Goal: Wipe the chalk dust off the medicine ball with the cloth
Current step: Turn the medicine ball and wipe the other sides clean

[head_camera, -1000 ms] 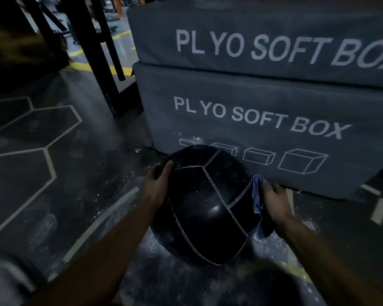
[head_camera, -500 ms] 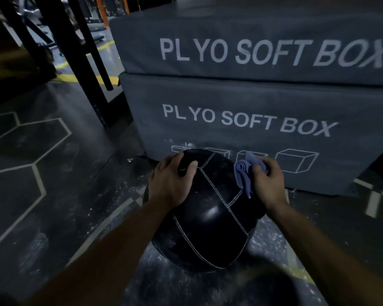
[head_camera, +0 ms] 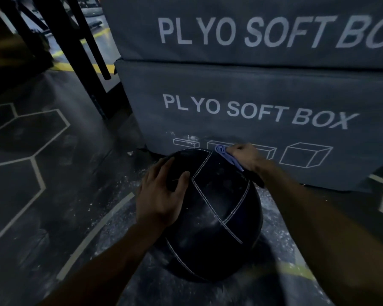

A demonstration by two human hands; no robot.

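On floor by plyo box (head_camera: 252,102) | step: wiping medicine ball (head_camera: 212,217) top-far side | right hand (head_camera: 245,156) grips cloth (head_camera: 224,154) | left hand (head_camera: 161,195) flat, steadying | next: rotate ball, wipe unwiped panels

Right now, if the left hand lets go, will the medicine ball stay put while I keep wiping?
Probably not: the medicine ball is round on flat floor, so cloth strokes could roll it. The left hand seems to steady it. It looks heavy and smooth.

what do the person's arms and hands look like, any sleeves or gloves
Both forearms are bare as far as the frame shows: no sleeves reach into view. The left hand and right hand wear no gloves. No watch, ring or wristband is visible, though the light is dim and the picture somewhat blurred, so small items could go unseen.
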